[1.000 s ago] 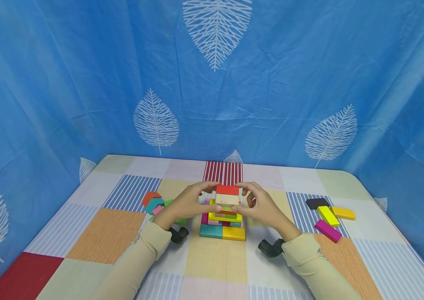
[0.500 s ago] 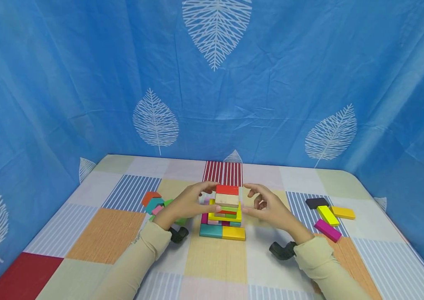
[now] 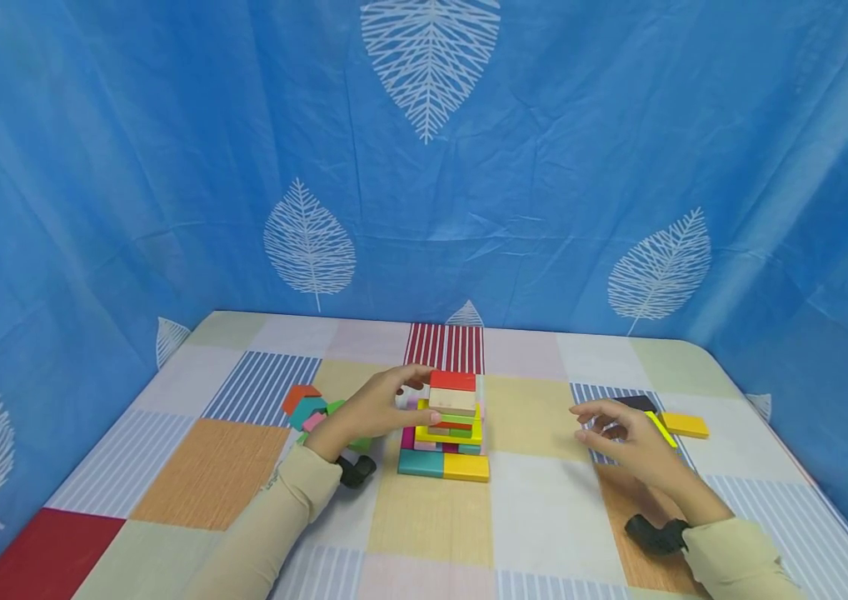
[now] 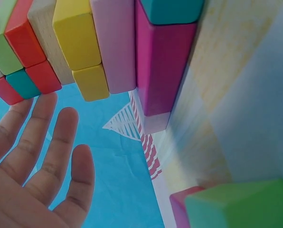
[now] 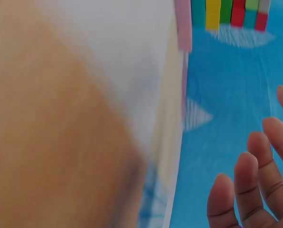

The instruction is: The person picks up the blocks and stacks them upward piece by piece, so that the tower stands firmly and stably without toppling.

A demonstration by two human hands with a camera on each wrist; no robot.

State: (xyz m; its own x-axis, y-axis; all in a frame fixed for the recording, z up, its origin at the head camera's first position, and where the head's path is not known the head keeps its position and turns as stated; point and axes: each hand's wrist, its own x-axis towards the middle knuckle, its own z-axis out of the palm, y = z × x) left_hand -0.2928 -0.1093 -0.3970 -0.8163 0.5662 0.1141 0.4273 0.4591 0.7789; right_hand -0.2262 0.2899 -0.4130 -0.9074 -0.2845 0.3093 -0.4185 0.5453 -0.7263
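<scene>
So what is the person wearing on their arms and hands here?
Both arms are in long cream-beige sleeves reaching the wrists. The left hand and right hand are bare, with no gloves or rings visible. A small black wrist-mounted device sits under the right cuff, and another under the left.

Head view: light is falling evenly and brightly, with soft shadows lying close under the block stack (image 3: 445,429) at frame centre. No glare is showing. The blue curtain (image 3: 544,167) is bowing outward toward the left and right edges, wide-lens distortion. Left wrist view: the blocks are rendering sharp and the near fingers (image 4: 61,152) slightly soft. Right wrist view: the tabletop (image 5: 61,123) in the left half is smearing into heavy blur; the fingers (image 5: 246,185) at lower right are reading a little clearer.
</scene>
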